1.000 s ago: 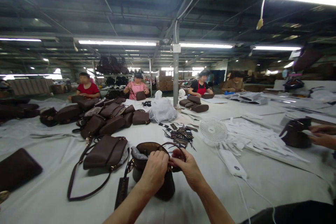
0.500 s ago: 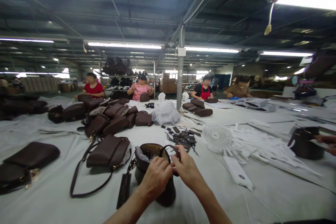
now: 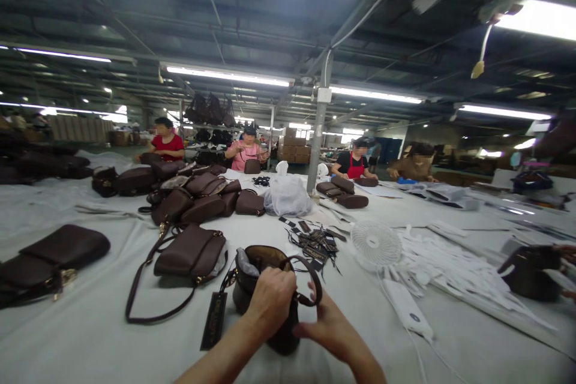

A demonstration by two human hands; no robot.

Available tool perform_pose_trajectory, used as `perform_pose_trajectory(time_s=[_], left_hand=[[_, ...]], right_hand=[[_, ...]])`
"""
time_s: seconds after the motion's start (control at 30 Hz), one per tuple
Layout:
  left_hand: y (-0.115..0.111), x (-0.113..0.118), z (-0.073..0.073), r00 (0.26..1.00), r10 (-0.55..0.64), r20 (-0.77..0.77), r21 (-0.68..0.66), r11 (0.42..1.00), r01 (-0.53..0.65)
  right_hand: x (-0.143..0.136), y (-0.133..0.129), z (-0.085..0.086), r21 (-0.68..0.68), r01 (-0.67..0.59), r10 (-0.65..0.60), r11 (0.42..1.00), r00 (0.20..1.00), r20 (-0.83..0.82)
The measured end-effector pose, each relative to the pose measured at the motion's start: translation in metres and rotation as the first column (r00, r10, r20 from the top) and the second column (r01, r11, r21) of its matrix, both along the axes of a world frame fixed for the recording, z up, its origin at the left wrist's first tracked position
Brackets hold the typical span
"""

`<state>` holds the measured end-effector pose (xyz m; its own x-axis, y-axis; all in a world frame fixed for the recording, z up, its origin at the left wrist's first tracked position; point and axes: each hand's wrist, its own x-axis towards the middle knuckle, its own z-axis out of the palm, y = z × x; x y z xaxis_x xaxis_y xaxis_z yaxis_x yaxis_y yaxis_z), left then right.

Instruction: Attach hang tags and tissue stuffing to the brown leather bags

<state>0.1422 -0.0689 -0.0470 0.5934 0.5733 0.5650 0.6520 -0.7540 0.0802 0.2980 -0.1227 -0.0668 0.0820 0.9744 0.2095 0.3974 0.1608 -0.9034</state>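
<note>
A dark brown handbag point(image 3: 243, 285) stands on the white-covered table in front of me, its top open and grey stuffing showing inside. My left hand point(image 3: 273, 295) is closed on its near rim by the base of the looped handle point(image 3: 320, 288); the fingertips are hidden. To the right, my right hand point(image 3: 335, 327) has thumb and fingers apart, the thumb by the bag's side and the fingers close to the handle. A black hang tag point(image 3: 213, 319) dangles at the bag's left and lies against the table.
Left of the bag lie a strapped brown bag point(image 3: 191, 255) and a heap of brown bags point(image 3: 202, 195). Beyond are loose black tags point(image 3: 315, 243), a white fan point(image 3: 375, 243) and white strips point(image 3: 454, 270). Another person's hand holds a dark bag point(image 3: 533, 270) at right. Several people work opposite.
My right hand has let go of the handle and moved down, its fingers spreading. The handle now stands out to the right as a loop. At right, the other person's bag has tilted.
</note>
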Motion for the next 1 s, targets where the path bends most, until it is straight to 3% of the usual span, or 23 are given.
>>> perform_pose_trajectory(time_s=[0.03,0.1,0.17,0.33,0.43,0.57,0.87,1.0], left_hand=[[0.0,0.001,-0.001,1.0,0.011,0.009,0.007,1.0,-0.011],[-0.001,0.002,-0.003,0.999,0.027,0.029,0.014,1.0,-0.028],[-0.002,0.002,-0.004,0.999,0.03,0.044,0.004,1.0,-0.031],[-0.007,-0.001,0.002,0.991,0.023,0.132,-0.042,0.999,-0.018],[-0.005,-0.001,0.007,0.984,0.003,0.176,-0.076,0.997,0.011],[0.003,-0.007,0.013,0.969,0.086,0.231,-0.098,0.993,-0.065],[0.012,-0.03,0.038,0.936,0.248,0.249,-0.32,0.933,-0.162],[0.013,-0.034,0.05,0.942,0.275,0.191,-0.392,0.901,-0.184]], right_hand=[[-0.005,0.0,-0.021,-0.017,0.051,-0.052,0.999,0.997,-0.065],[-0.021,0.005,-0.05,0.107,0.094,-0.081,0.99,0.99,-0.117],[-0.037,0.013,-0.059,0.247,0.131,-0.122,0.96,0.991,-0.051],[-0.055,0.028,-0.037,0.368,0.127,-0.202,0.921,0.964,0.173],[-0.053,0.029,-0.032,0.294,0.144,-0.197,0.945,0.968,0.158],[-0.051,0.021,-0.034,0.172,0.163,-0.186,0.971,0.974,0.13],[-0.044,0.003,-0.012,0.094,0.105,-0.122,0.99,0.971,0.207],[-0.039,-0.006,-0.014,0.125,0.113,-0.139,0.986,0.965,0.223]])
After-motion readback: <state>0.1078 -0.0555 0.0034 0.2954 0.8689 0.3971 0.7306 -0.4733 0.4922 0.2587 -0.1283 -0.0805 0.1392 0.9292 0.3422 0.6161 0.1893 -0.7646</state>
